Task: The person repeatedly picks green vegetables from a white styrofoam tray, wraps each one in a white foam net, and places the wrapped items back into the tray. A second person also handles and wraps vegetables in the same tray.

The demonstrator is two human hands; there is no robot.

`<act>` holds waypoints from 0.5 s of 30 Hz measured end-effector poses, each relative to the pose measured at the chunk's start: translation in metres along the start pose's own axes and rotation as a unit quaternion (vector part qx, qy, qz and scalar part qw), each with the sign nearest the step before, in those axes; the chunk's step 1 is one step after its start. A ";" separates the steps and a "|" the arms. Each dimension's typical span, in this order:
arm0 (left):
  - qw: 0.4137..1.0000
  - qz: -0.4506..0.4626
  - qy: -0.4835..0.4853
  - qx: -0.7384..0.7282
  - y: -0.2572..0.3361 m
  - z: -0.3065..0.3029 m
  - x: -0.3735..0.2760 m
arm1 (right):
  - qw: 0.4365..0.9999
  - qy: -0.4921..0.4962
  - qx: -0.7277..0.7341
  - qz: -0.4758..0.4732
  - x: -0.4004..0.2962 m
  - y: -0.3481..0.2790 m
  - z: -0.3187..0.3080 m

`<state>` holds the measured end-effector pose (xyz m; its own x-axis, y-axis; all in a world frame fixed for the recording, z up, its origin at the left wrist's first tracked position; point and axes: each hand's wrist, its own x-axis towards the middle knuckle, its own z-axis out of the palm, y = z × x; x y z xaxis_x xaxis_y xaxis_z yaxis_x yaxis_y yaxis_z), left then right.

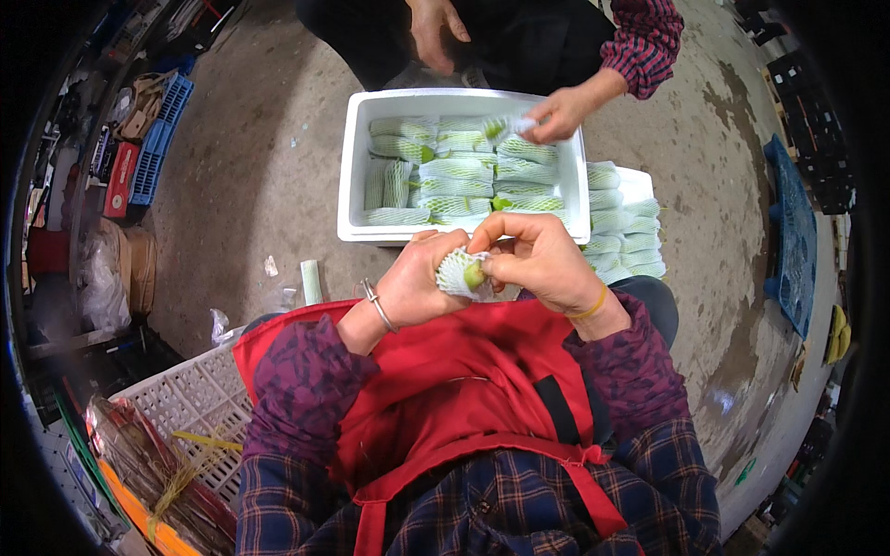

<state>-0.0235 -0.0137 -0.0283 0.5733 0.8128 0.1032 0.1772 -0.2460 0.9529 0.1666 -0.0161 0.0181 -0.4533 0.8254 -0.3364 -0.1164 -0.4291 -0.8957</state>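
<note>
My left hand (422,276) grips a green fruit or vegetable (475,275) wrapped in a white foam net sleeve (453,271). With thumb and forefinger, my right hand (537,263) pinches the edge of the net by the exposed green end. Just beyond my hands stands a white foam box (356,167), holding many net-wrapped green pieces (455,178) laid in rows. Over its far right corner, a co-worker's hand (562,115) holds another netted green piece (502,129), slightly blurred. The co-worker's other hand (432,35) hangs behind the box.
More netted pieces (620,233) lie stacked on a white surface right of the box. A loose foam net sleeve (311,282) is on the concrete floor (229,187). A plastic crate (198,396) sits at my left, a blue pallet (793,233) at far right, and blue crates (161,139) at far left.
</note>
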 end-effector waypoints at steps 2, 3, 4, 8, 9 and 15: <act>0.999 -0.021 0.010 -0.035 0.006 0.000 0.000 | 1.000 0.012 0.026 0.004 0.000 0.000 0.000; 0.998 -0.030 0.016 -0.053 0.010 -0.001 0.001 | 0.999 0.011 0.032 0.004 0.000 -0.001 0.001; 0.998 -0.030 0.016 -0.051 0.009 -0.001 0.000 | 0.999 0.010 0.038 0.004 0.000 -0.003 0.002; 0.999 -0.018 0.017 -0.021 0.003 0.000 -0.001 | 1.000 -0.006 0.021 0.002 -0.001 -0.004 0.002; 1.000 -0.013 0.018 -0.007 0.002 0.000 -0.001 | 1.000 -0.001 0.015 0.007 -0.001 -0.004 0.002; 0.998 -0.034 0.012 -0.051 0.009 -0.002 0.000 | 1.000 0.006 0.007 0.012 -0.001 -0.006 0.002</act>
<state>-0.0241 -0.0151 -0.0188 0.5433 0.8384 0.0440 0.1311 -0.1364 0.9819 0.1657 -0.0147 0.0245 -0.4456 0.8190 -0.3615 -0.1181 -0.4541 -0.8831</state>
